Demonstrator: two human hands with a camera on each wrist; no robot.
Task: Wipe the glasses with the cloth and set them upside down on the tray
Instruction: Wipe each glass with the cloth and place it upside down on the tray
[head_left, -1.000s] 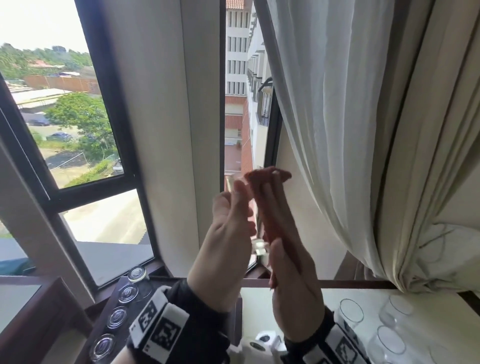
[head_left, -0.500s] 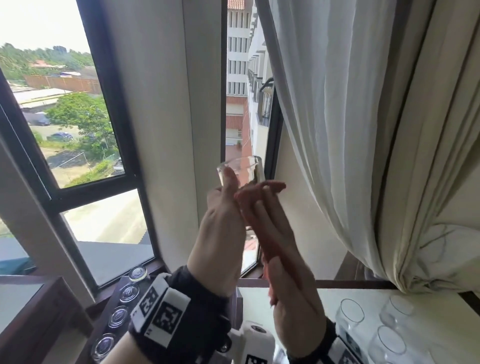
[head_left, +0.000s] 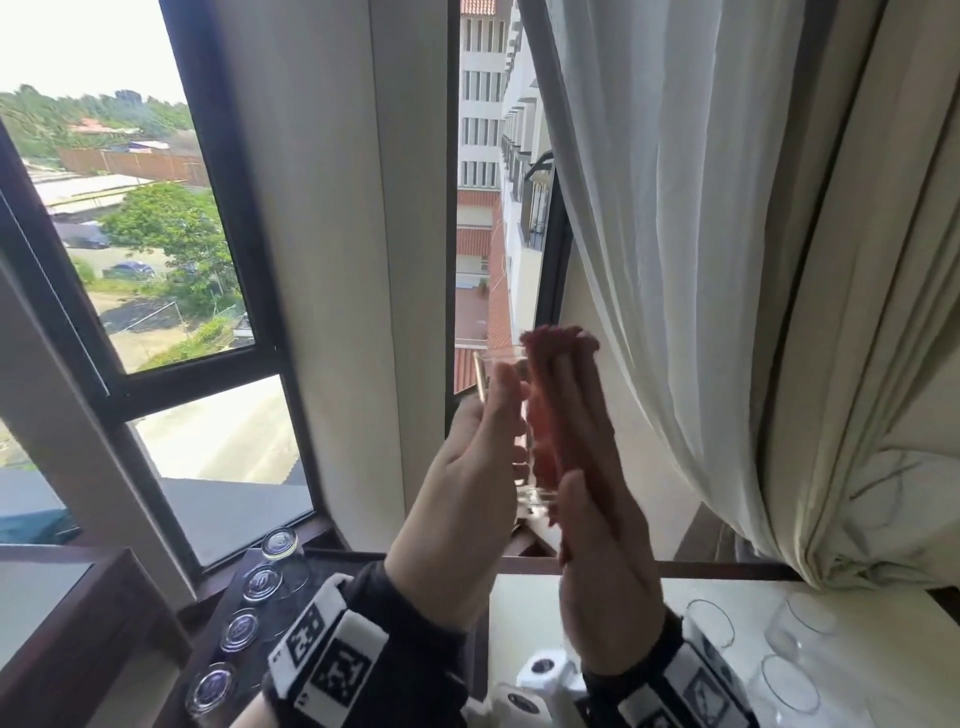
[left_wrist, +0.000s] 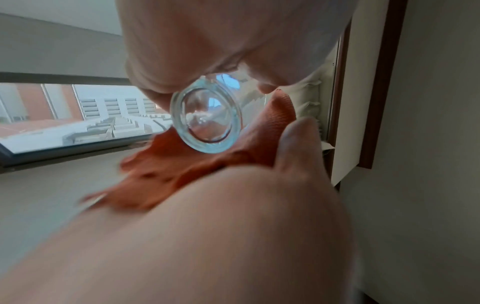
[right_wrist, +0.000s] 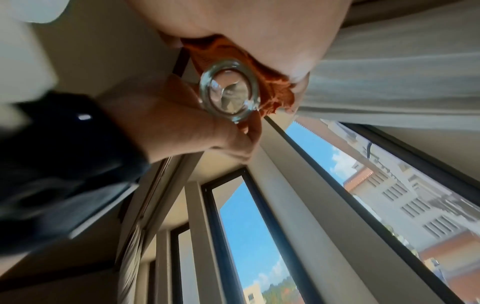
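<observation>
I hold a clear glass (head_left: 483, 376) up in front of the window, mouth up, between my two hands. My left hand (head_left: 501, 400) cups its left side, thumb and fingers curved round the wall. My right hand (head_left: 587, 415) lies flat with straight fingers and presses an orange-red cloth (head_left: 550, 395) on the right side. The cloth covers those fingertips. In the left wrist view the thick base of the glass (left_wrist: 207, 119) faces the camera with the cloth (left_wrist: 182, 164) beneath it. The right wrist view shows the base (right_wrist: 230, 90) between the cloth (right_wrist: 270, 82) and my left hand (right_wrist: 182, 123).
A dark tray (head_left: 291, 629) at lower left carries several glasses upside down (head_left: 241, 629). Upright glasses (head_left: 711, 623) stand on the white table at lower right. A white curtain (head_left: 701, 260) hangs close to the right of my hands. The window frame is straight ahead.
Half a second ago the rim of the glass stood clear above my fingertips. Now my cloth-covered right fingers have slid up level with it, rubbing along the wall.
</observation>
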